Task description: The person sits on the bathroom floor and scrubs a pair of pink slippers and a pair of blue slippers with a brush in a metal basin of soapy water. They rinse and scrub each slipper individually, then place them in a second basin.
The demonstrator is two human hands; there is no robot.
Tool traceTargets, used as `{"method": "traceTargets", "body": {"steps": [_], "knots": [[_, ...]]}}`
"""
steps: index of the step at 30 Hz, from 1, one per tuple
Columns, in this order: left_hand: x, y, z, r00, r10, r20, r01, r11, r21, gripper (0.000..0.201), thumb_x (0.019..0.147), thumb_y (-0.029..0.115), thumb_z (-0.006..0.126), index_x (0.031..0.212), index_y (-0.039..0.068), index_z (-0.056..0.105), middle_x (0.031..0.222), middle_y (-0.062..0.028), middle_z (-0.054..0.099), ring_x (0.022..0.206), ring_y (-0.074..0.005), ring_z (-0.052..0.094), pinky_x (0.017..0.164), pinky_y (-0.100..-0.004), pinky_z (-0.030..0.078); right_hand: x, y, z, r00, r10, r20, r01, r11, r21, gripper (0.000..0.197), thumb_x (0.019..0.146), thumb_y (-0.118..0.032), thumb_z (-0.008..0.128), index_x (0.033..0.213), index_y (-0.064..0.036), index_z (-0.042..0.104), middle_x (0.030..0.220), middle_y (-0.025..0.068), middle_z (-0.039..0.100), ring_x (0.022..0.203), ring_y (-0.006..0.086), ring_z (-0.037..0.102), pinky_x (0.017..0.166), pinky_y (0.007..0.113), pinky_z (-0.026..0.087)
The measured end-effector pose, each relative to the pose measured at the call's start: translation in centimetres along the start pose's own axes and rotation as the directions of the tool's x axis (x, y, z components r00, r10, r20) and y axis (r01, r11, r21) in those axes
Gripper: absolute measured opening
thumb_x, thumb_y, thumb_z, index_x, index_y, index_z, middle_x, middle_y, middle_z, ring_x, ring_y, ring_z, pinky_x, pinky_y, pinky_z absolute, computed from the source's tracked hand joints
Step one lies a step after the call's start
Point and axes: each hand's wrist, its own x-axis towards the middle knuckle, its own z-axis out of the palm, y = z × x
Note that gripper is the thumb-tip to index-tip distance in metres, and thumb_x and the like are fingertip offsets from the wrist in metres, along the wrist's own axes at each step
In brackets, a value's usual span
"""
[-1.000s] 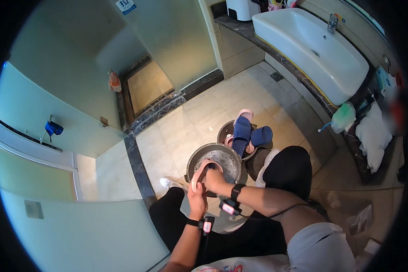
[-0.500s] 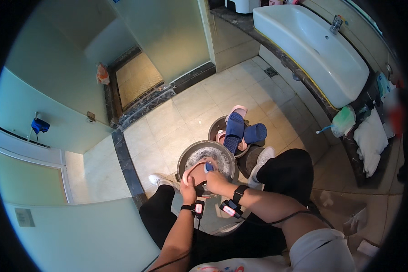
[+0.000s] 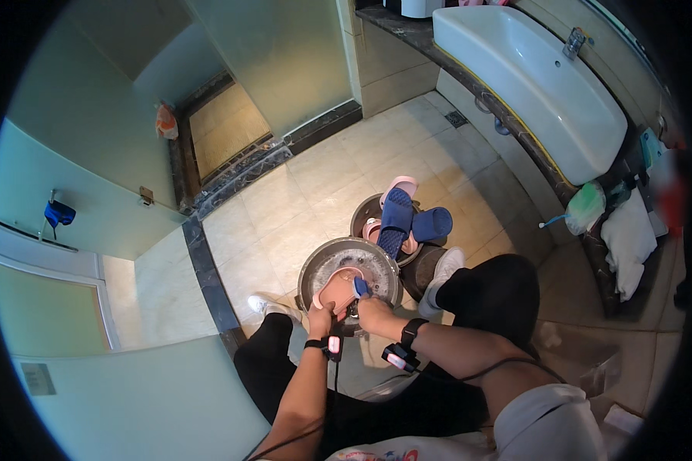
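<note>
A person sits low on a tiled bathroom floor (image 3: 284,223), seen from above, with both forearms reaching up from the bottom of the frame to a round metal basin (image 3: 315,269) just below centre. The left hand (image 3: 321,313) is closed on the near end of a pink slipper (image 3: 338,288) that lies in the basin, which seems to hold soapy water, though the view is too small to be sure. The right hand (image 3: 375,313) is closed around a small blue brush (image 3: 360,286) (only its blue tip shows above the fingers), which touches the slipper. Both wrists wear dark bands.

Just above and right of this basin, touching it, stands a second basin (image 3: 361,215) piled with blue slippers (image 3: 407,223) and another pink one. Black-trousered knees frame the basins, with white shoes to either side. Along the upper right runs a dark counter (image 3: 507,115) carrying a white sink (image 3: 530,84); a folded white towel (image 3: 629,234) lies at the right edge. A glass shower partition fills the upper left.
</note>
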Motion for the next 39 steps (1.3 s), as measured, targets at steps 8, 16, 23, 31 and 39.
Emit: {"method": "traceTargets", "body": {"steps": [8,16,23,31,39], "knots": [[-6.0,2.4,-2.7,0.939,0.344,0.016,-0.327,0.876,0.354,0.034,0.079,-0.003,0.056,0.113,-0.004,0.052,0.093,-0.0099,0.062,0.075,-0.0206,0.064,0.062,-0.0319,0.057,-3.3,-4.8,-0.4,0.984,-0.164,0.061,0.161,0.985,0.057,0.040,0.080,-0.002,0.047,0.117,0.0131,0.046,0.101,0.0342,0.055,0.089,0.0446,0.061,0.077,0.047,0.051],[-11.4,5.1,-0.1,0.912,0.405,0.067,-0.400,0.839,0.369,0.018,0.084,-0.001,0.056,0.102,-0.004,0.056,0.085,-0.0077,0.063,0.068,-0.0157,0.062,0.061,-0.0294,0.056,-1.8,-5.9,-0.7,0.958,-0.237,-0.160,0.264,0.948,0.176,0.019,0.077,-0.011,0.059,0.078,0.0065,0.066,0.072,0.0250,0.064,0.072,0.0390,0.066,0.066,0.047,0.053],[-13.4,4.6,1.0,0.904,0.405,0.135,-0.427,0.855,0.293,0.019,0.083,0.004,0.062,0.100,-0.005,0.060,0.087,-0.0066,0.064,0.071,-0.0106,0.059,0.060,-0.0253,0.050,2.3,-3.3,0.8,0.981,0.010,-0.192,0.050,0.950,0.307,0.026,0.073,-0.011,0.065,0.086,0.0099,0.058,0.077,0.0247,0.064,0.077,0.0378,0.066,0.066,0.044,0.053],[-14.9,5.9,2.1,0.898,0.407,0.164,-0.438,0.856,0.276,0.019,0.080,0.002,0.063,0.097,-0.005,0.061,0.080,-0.0045,0.063,0.065,-0.0105,0.057,0.056,-0.0245,0.047,2.9,-1.8,2.2,0.974,-0.066,-0.215,0.129,0.948,0.291,0.032,0.080,-0.012,0.057,0.101,0.0117,0.054,0.087,0.0274,0.064,0.080,0.0394,0.066,0.067,0.045,0.054],[-7.0,1.7,-3.0,0.943,0.331,-0.023,-0.316,0.918,0.238,0.019,0.080,-0.005,0.054,0.099,-0.005,0.057,0.078,-0.0066,0.062,0.061,-0.0131,0.058,0.054,-0.0266,0.049,-4.1,-5.5,1.1,0.988,-0.156,-0.005,0.153,0.958,0.241,0.022,0.077,-0.007,0.055,0.087,0.0102,0.064,0.089,0.0303,0.063,0.086,0.0426,0.064,0.076,0.048,0.052]]}}
